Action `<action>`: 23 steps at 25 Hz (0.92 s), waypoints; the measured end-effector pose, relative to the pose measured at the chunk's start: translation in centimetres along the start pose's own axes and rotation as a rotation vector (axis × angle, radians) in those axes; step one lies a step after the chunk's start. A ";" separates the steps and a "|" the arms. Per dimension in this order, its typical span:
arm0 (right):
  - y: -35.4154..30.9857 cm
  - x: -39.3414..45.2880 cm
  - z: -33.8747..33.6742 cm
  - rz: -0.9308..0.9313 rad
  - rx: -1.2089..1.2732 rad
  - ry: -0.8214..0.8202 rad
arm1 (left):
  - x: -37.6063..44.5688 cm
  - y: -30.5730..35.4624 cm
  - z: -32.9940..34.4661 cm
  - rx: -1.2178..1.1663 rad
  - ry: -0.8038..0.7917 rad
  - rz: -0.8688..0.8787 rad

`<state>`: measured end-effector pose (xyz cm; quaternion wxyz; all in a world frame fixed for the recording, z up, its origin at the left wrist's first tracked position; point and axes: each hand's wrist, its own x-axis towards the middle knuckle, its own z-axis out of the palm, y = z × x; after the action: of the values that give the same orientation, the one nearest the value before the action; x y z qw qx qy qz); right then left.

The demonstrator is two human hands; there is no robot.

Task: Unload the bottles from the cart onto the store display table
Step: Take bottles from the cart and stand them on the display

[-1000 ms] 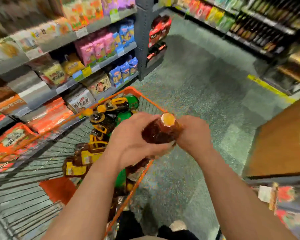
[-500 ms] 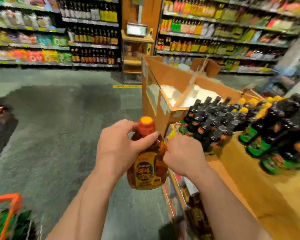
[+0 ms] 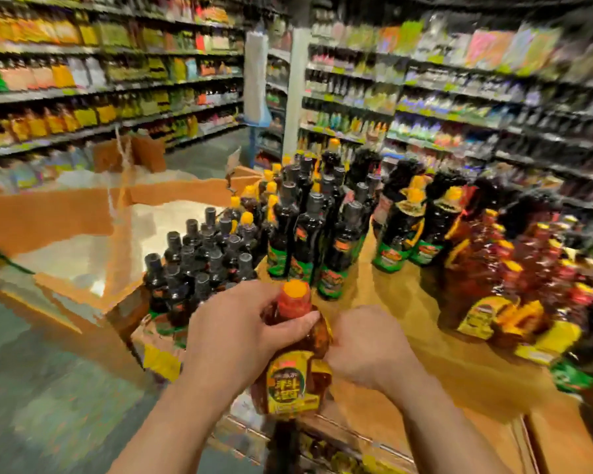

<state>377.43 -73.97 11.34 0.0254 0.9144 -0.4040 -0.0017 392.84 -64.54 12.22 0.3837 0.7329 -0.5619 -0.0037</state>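
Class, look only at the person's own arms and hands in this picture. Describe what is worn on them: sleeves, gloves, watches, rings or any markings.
Both forearms are bare as far as the frame shows, with no sleeve in view. The left hand and right hand wear no gloves. No watch, band or bracelet shows at either wrist, and no ring or marking is visible on the fingers, though the picture is somewhat blurred.

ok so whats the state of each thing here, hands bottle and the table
amber bottle: upright, capped, held in the air at the table's near edge
left hand: grips the bottle's neck
right hand: holds the bottle's far side
display table: stocked with upright bottles, bare patch in front
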 end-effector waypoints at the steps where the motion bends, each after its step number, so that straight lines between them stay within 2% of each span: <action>1: 1.0 0.0 0.1 0.095 0.009 0.000 | 1.5 0.3 0.8 -0.010 -0.035 0.062; 5: 4.9 -1.4 0.0 0.453 0.065 0.102 | 5.8 2.8 4.9 -0.063 -0.121 0.307; 8: 8.1 -2.7 0.3 0.596 0.104 0.157 | 7.6 5.8 8.0 -0.038 -0.205 0.390; 17: 20.7 -3.8 2.5 0.635 0.108 0.183 | 11.3 15.4 17.2 0.142 -0.411 0.416; 21: 26.1 -4.8 4.9 0.634 0.106 0.117 | 11.7 18.5 22.4 0.230 -0.544 0.422; 23: 28.0 -5.7 6.6 0.615 0.108 0.043 | 10.8 19.0 25.1 0.199 -0.553 0.448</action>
<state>352.81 -88.88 6.03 -0.0155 0.7490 -0.6607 0.0471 370.29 -88.88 9.82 0.1354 0.5967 -0.7884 -0.0630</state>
